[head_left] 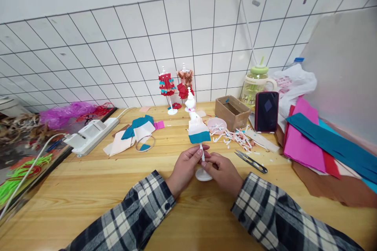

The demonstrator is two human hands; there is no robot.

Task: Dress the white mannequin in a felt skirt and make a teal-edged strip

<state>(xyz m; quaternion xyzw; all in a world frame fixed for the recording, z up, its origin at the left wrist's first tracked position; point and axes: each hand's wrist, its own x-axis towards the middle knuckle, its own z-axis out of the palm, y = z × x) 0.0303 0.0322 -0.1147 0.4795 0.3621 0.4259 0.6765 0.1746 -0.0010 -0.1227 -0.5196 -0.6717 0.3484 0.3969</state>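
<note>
Dress form [198, 127]: is standing nearly upright, its teal band [199, 137] sitting above both hands.
Left hand [184, 168]: is pinching the stem [201, 146].
Right hand [225, 173]: is pinching lower, nearer the base [203, 176].

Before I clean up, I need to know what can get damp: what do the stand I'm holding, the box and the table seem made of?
Stand: probably plastic, smooth and white, judging by its even color and rounded form. Box: wood or cardboard, matt brown; its dull, plain look leaves that open. Table: likely wood, satiny; grain and a soft sheen show.
</note>
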